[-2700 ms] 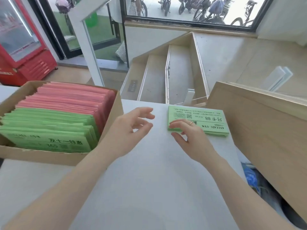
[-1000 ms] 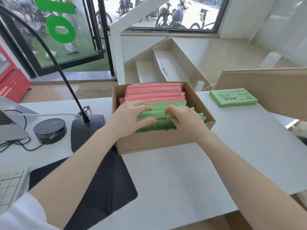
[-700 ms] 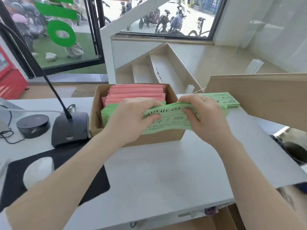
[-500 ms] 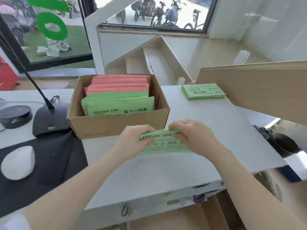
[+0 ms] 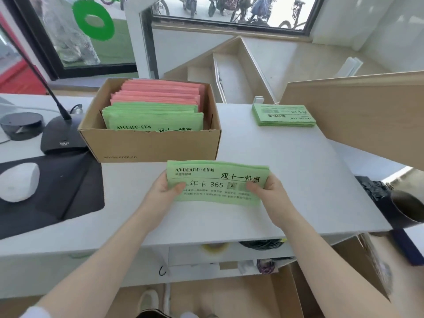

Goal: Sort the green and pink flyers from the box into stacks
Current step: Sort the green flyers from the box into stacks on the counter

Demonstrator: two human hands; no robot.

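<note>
A bundle of green flyers (image 5: 218,177) stands on its long edge on the white desk, just in front of the cardboard box (image 5: 149,143). My left hand (image 5: 164,188) grips its left end and my right hand (image 5: 267,189) grips its right end, thumbs on the printed face. Inside the box, more green flyers (image 5: 153,117) stand at the front and pink flyers (image 5: 160,92) behind them. A flat stack of green flyers (image 5: 283,114) lies at the desk's far right.
A black mouse pad (image 5: 50,191) with a white mouse (image 5: 18,182) lies left of my hands. A desk microphone base (image 5: 60,136) and a round black speaker (image 5: 21,125) sit beside the box. A wooden panel (image 5: 367,115) rises on the right.
Both hands reached into the box, lifted out a bundle of green flyers and brought it toward me. It now stands upright on the desk in front of the box.
</note>
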